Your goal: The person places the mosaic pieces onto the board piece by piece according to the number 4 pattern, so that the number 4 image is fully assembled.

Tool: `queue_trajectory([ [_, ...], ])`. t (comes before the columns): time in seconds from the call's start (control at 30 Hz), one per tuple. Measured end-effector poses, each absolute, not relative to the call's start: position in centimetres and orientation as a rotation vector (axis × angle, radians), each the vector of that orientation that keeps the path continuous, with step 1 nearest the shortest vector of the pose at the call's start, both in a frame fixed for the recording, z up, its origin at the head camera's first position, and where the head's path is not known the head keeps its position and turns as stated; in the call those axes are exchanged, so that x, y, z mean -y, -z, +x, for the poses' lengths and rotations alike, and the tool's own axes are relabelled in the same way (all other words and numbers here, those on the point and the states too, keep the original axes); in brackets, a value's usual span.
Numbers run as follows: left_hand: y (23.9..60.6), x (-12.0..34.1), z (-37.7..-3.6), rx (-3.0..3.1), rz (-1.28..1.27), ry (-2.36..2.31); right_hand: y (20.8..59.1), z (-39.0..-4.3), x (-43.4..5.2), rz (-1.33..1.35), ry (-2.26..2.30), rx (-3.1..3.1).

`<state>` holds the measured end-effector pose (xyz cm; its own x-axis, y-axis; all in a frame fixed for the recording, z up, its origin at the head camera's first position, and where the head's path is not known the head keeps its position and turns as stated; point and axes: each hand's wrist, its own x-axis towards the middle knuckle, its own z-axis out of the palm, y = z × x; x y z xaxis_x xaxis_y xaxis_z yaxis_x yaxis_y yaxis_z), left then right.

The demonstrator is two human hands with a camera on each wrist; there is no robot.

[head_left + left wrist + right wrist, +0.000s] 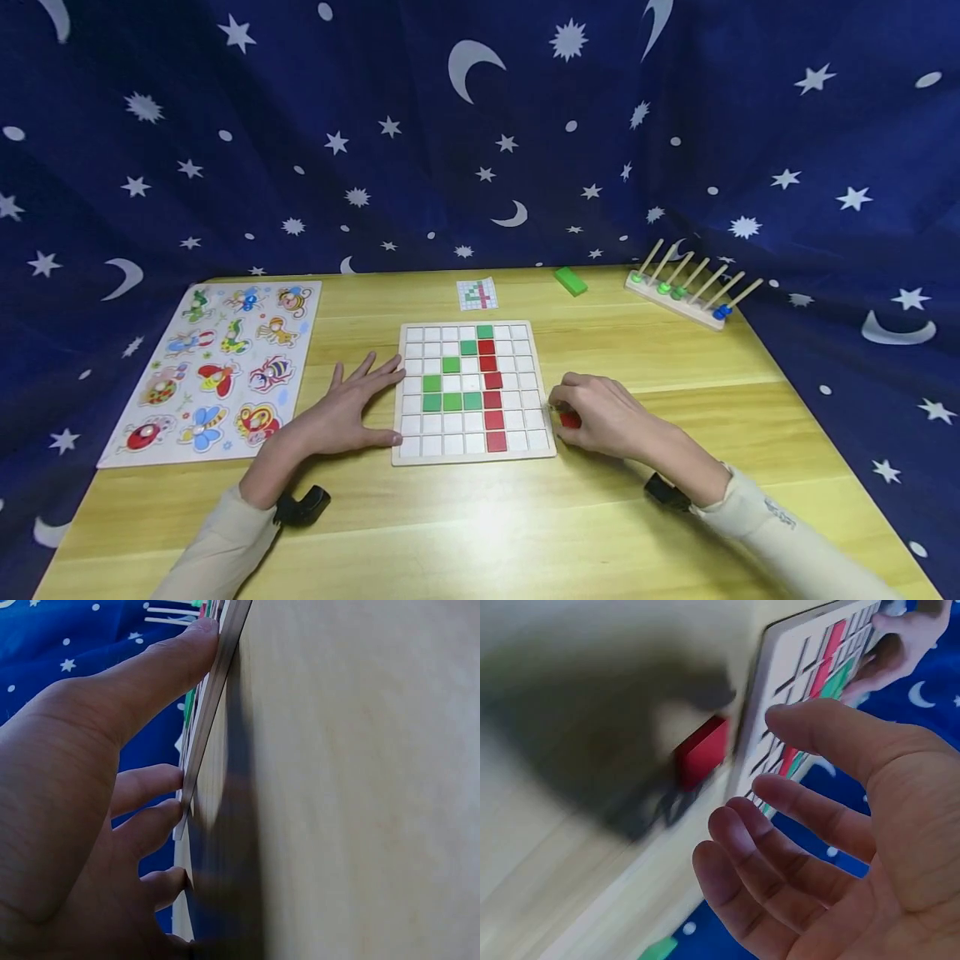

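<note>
A white wooden grid board (474, 460) lies at mid-table. Several red tiles (496, 419) form a column on it, and one red tile (492, 381) sits askew. Green tiles (452, 402) make a slanted line and a short row left of that column. My left hand (330, 414) spreads its fingers along the board's left edge, thumb and fingertips touching it. Just off the right edge, my right hand (600, 417) hovers over a red block (570, 419). The right wrist view shows that red block (703, 752) on the table, apart from my loosely bent fingers.
Behind the board lie a small pattern card (477, 293) and a green block (571, 281). A peg stand (675, 302) with colored beads is at back right. An insect puzzle board (217, 375) lies at left. A dark starry cloth (420, 167) hangs behind the table.
</note>
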<state>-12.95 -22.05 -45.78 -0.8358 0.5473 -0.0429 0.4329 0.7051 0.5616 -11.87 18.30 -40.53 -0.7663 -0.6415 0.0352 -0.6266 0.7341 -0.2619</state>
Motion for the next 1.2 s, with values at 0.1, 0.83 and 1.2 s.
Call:
queue_trajectory([
  [0.1,45.8,22.1,-13.0,-2.702,0.788,-0.820,40.5,-12.0,-19.5,-1.011,0.346,-2.876],
  [0.83,45.7,21.9,-12.9,-2.714,0.798,-0.836,41.0,-12.7,-19.0,-1.066,0.424,-2.885],
  [1.2,45.8,21.9,-12.9,-2.700,0.775,-0.828,40.9,-13.5,-15.7,-1.168,0.482,-2.854],
])
